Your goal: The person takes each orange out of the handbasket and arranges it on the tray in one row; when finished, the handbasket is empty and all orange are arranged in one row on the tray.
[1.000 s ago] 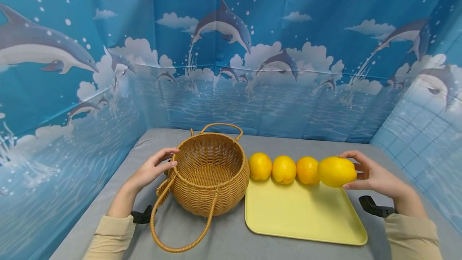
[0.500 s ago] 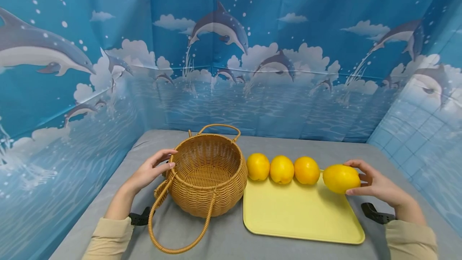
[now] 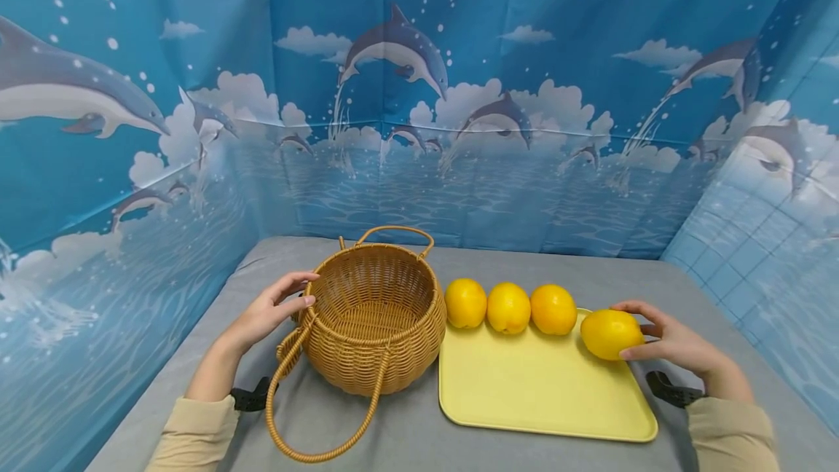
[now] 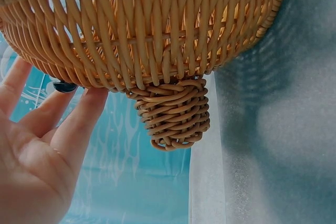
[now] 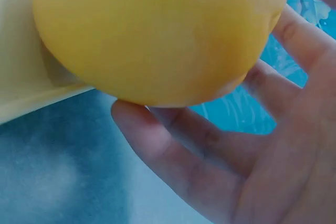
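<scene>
A woven wicker basket [image 3: 373, 359] stands upright on the left with its mouth up. My left hand [image 3: 265, 319] rests against its left rim, index finger and thumb right at the edge. In the left wrist view, straight fingers [image 4: 84, 116] touch the outside of the weave. My right hand [image 3: 675, 341] holds an oval yellow fruit [image 3: 611, 335], thumb on the near side and fingers behind it. This fruit sits low over the far right corner of a yellow tray [image 3: 544, 392]. Three rounder orange-yellow fruits [image 3: 508, 308] line up along the tray's far edge.
One basket handle [image 3: 328, 450] flops toward the front on the grey cloth surface [image 3: 400, 435]; the other handle [image 3: 396, 228] stands at the back. The leftmost round fruit is close beside the basket. Blue dolphin-print curtains [image 3: 452, 195] enclose the back and sides.
My right hand has lowered the oval fruit from beside the row to the tray's far right corner, leaving a gap to the round fruits. The left hand stays at the basket rim.
</scene>
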The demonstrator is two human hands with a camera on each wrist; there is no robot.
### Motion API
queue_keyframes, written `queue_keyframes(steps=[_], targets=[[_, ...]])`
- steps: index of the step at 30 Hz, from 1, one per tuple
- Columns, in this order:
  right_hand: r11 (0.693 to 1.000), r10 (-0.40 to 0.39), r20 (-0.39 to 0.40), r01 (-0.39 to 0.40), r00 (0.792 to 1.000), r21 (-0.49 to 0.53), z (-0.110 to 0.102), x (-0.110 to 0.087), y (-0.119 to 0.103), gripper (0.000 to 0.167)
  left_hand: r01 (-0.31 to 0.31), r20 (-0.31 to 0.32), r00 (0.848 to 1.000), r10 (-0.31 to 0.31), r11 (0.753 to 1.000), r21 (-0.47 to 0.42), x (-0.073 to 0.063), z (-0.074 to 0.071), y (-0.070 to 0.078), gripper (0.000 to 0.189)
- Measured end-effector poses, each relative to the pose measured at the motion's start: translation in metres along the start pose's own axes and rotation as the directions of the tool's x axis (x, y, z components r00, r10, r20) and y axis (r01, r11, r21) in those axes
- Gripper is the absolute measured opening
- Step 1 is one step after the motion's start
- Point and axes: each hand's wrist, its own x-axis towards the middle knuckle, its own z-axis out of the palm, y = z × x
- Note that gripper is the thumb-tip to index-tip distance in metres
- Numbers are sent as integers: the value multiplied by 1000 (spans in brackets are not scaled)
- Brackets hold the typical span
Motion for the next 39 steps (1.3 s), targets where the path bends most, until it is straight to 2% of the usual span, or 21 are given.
queue_keyframes(steps=[5,11,17,23,39], targets=[[999,36,14,-36,999,-3,3,1,0,75,3,3,1000,-3,1000,3,1,0,1,45],[998,23,3,-23,1000,-60,5,3,-2,76,0,6,1000,0,1000,5,1,0,1,44],[998,4,-13,-5,1000,-58,7,5,-1,78,0,5,1000,0,1000,1,1,0,0,44],[997,-19,-53,15,998,-78,9,8,2,75,1,7,1000,-1,1000,1,0,1,1,44],[999,16,-130,-23,991,-47,16,18,4,73,-1,3,1000,1,1000,3,0,0,0,44]])
